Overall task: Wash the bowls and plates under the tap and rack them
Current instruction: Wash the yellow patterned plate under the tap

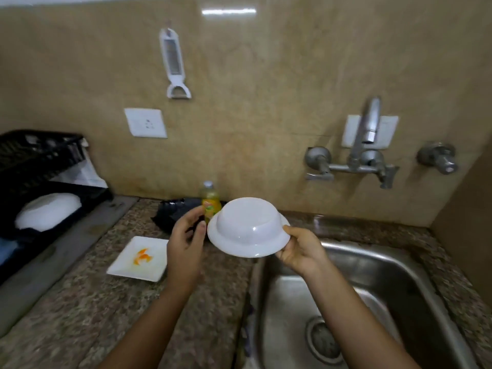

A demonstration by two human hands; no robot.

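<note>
A racked bowl (48, 213) lies in the black rack (40, 161), with a stained plate (141, 258) on the table (80, 315). The left hand (186, 241) is loosely open and holds nothing. Just beside it, the right hand (300, 249) pinches the rim of an upside-down bowl (247, 225) near the sink (386, 265).

White wide-rimmed bowl (249, 226) upside down in mid-air; orange-stained square plate (138, 258) flat on counter (80, 315).
</note>
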